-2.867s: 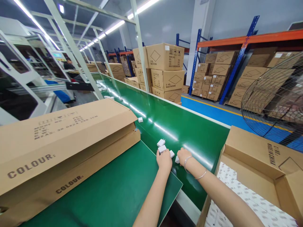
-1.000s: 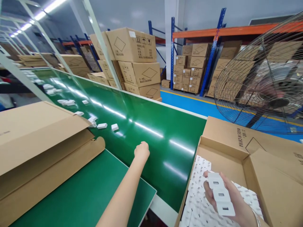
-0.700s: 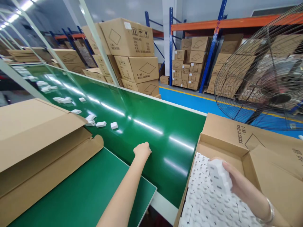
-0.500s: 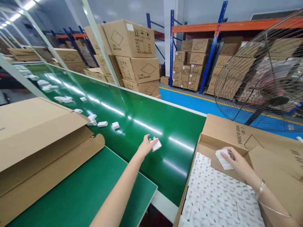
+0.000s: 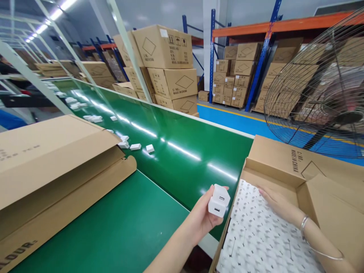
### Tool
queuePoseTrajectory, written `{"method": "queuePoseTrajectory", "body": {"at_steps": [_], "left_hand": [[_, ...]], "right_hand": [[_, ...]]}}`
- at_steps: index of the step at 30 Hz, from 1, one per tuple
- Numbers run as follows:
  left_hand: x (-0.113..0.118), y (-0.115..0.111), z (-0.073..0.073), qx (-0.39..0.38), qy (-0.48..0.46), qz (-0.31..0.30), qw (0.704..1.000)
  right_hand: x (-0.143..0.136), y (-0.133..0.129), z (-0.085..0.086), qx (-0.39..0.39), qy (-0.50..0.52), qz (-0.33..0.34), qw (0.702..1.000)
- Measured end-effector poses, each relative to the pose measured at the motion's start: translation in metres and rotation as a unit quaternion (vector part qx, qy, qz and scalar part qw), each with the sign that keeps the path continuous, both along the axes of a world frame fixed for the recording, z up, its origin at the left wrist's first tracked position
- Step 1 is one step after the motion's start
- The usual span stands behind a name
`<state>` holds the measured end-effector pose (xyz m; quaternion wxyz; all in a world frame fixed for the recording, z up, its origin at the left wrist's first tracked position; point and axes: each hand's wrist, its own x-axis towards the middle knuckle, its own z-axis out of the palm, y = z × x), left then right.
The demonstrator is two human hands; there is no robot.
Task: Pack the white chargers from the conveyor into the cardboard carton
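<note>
Two white USB chargers (image 5: 219,200) are stacked together in my left hand (image 5: 201,216), their port ends facing me, above the green conveyor belt. My left fingers are closed around them. At the right, my right hand (image 5: 280,204) rests on the packed white chargers (image 5: 247,227) inside an open cardboard box (image 5: 292,182). Its fingers lie stretched along the far row, with some of the fingertips hidden. I see no charger held in it.
Several loose white chargers (image 5: 135,146) lie farther up the green conveyor belt (image 5: 182,167). Another open carton (image 5: 57,151) stands at the left. Stacked boxes (image 5: 172,81) are behind the belt, and a large caged fan (image 5: 321,94) stands at the right.
My left hand has come back right and nearer, now with two chargers showing. My right hand has lowered onto the packed rows, and the chargers it held are no longer seen in it.
</note>
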<state>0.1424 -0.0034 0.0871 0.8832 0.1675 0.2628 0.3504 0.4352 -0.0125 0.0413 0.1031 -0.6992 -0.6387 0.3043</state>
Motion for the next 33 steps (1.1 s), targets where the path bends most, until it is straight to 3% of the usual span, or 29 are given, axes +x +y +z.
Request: {"method": "queuePoseTrajectory", "body": {"at_steps": [3, 7, 10, 12, 15, 17, 20, 24, 26, 28, 30, 33], "left_hand": [[0.004, -0.003, 0.003, 0.03, 0.005, -0.027, 0.999], [0.013, 0.004, 0.006, 0.137, 0.052, -0.066, 0.987], [0.034, 0.014, 0.006, 0.214, 0.084, -0.112, 0.967], [0.06, 0.019, 0.006, 0.26, 0.119, -0.135, 0.949], [0.11, 0.023, 0.003, 0.337, 0.205, -0.135, 0.909], [0.143, 0.023, -0.002, 0.421, 0.286, -0.127, 0.851], [0.18, 0.021, -0.013, 0.539, 0.393, -0.121, 0.735], [0.207, 0.017, -0.025, 0.645, 0.48, -0.162, 0.572], [0.212, 0.016, -0.027, 0.668, 0.494, -0.187, 0.524], [0.212, 0.018, -0.026, 0.667, 0.486, -0.212, 0.523], [0.204, 0.023, -0.021, 0.659, 0.472, -0.203, 0.549], [0.173, 0.037, -0.011, 0.634, 0.481, -0.136, 0.59]], "right_hand": [[0.002, -0.001, -0.003, 0.001, -0.017, -0.018, 1.0], [0.017, 0.0, -0.012, 0.034, 0.014, -0.045, 0.998], [0.036, 0.005, -0.02, 0.098, 0.031, -0.149, 0.983], [0.049, 0.008, -0.023, 0.176, 0.101, -0.236, 0.95], [0.062, 0.011, -0.025, 0.262, 0.256, -0.333, 0.869], [0.067, 0.011, -0.024, 0.29, 0.303, -0.373, 0.827], [0.069, 0.01, -0.02, 0.326, 0.302, -0.394, 0.805], [0.065, 0.009, -0.02, 0.33, 0.294, -0.375, 0.815], [0.059, 0.008, -0.021, 0.279, 0.305, -0.366, 0.833], [0.052, 0.007, -0.02, 0.172, 0.336, -0.354, 0.856], [0.048, 0.005, -0.018, 0.071, 0.368, -0.33, 0.866], [0.046, 0.003, -0.014, 0.022, 0.381, -0.312, 0.87]]}}
